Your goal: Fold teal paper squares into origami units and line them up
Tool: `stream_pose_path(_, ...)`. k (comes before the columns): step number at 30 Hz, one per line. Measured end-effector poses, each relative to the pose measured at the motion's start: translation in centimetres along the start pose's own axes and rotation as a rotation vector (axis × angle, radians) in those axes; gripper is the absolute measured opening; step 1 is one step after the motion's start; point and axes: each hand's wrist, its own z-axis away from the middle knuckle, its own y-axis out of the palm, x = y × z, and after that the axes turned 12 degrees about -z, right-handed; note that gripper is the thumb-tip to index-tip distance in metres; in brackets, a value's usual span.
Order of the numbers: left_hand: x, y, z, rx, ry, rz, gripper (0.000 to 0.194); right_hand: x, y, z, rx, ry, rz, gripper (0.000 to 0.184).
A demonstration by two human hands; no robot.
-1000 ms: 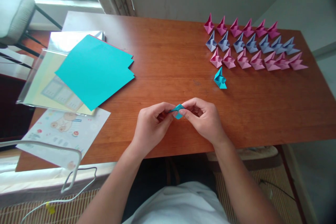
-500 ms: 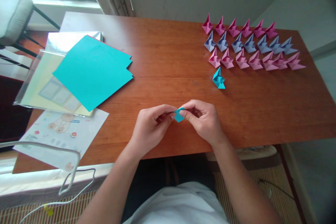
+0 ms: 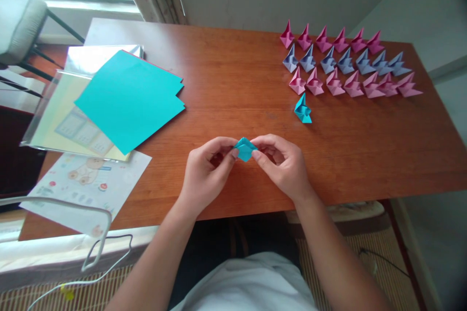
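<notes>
A small folded teal paper piece is pinched between both my hands just above the front part of the wooden table. My left hand grips its left side with thumb and fingers closed. My right hand grips its right side the same way. One finished teal folded figure stands alone on the table beyond my right hand.
Several pink and blue folded figures stand in three rows at the back right. A stack of teal sheets lies on a clear plastic sleeve at the left, over a printed sheet. A chair stands far left.
The teal piece has spread wider between my fingertips and now shows a broader face. Both hands rose slightly and stayed pinched on it.
</notes>
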Motion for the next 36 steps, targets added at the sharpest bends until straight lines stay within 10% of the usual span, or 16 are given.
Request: stream_pose_path(36,-0.35,-0.10,0.23,0.072,-0.063,0.083,0.019,0.65,-0.24,-0.21,0.075,-0.051,0.041,0.012)
